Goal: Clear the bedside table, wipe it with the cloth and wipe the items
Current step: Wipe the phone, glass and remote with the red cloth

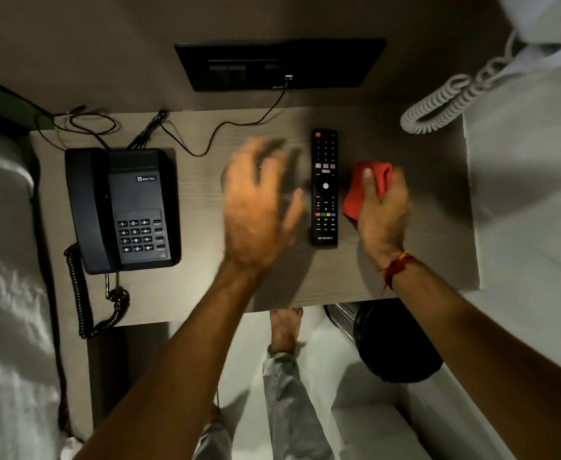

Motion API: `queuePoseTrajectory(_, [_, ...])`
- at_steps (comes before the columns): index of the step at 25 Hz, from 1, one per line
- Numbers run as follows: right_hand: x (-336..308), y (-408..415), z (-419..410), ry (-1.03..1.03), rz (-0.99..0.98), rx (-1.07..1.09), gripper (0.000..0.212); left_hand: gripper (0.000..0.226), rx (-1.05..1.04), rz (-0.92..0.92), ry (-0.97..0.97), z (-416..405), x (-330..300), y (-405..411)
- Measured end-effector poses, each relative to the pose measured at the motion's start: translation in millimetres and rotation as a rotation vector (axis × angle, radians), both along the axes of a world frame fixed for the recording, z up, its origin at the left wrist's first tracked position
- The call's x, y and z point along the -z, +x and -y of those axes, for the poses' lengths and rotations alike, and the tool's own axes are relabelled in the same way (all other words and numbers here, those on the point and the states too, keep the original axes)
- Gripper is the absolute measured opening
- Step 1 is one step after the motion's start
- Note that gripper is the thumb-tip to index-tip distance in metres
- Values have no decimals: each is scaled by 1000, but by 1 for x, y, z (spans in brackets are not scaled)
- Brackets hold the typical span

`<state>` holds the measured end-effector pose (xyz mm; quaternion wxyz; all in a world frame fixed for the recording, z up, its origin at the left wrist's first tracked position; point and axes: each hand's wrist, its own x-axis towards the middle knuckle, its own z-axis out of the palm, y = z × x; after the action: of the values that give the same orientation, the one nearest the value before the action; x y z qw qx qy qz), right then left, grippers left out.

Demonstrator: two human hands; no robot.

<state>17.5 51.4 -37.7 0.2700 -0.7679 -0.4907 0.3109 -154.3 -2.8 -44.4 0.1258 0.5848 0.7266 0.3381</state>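
The wooden bedside table (405, 260) fills the middle of the view. On its left part sits a black desk phone (123, 210) with a coiled cord. A black TV remote (324, 187) lies upright right of centre. My left hand (259, 207) hovers blurred above the table between phone and remote, fingers spread, holding nothing. Just right of the remote, my right hand (382, 210) grips a bunched red cloth (358, 190) against the tabletop.
A black switch panel (279, 64) is on the wall behind, with thin black cables (226, 127) trailing over the table's back edge. White bedding lies at both sides, and a white coiled cord (454, 94) hangs at the right. A perforated bin (388, 336) stands below the front edge.
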Motion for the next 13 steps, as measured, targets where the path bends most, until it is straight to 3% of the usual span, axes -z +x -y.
queuePoseTrajectory(1, [0, -5, -3, -23, -22, 4, 35, 49, 117, -15, -7, -2, -4, 18])
queuePoseTrajectory(3, [2, -11, -6, -90, -69, 23, 34, 45, 223, 137, -258, -5, -3, 50])
queuePoseTrajectory(6, [11, -13, -6, -183, -124, 36, 27, 50, -7, 390, -567, -17, 11, 74])
queuePoseTrajectory(9, [15, -10, -5, -233, -274, 44, 10, 38, -232, 628, -583, -37, 20, 81])
queuePoseTrajectory(13, [6, -4, -1, -238, -331, 35, 19, 37, -242, 1016, -573, -49, 20, 88])
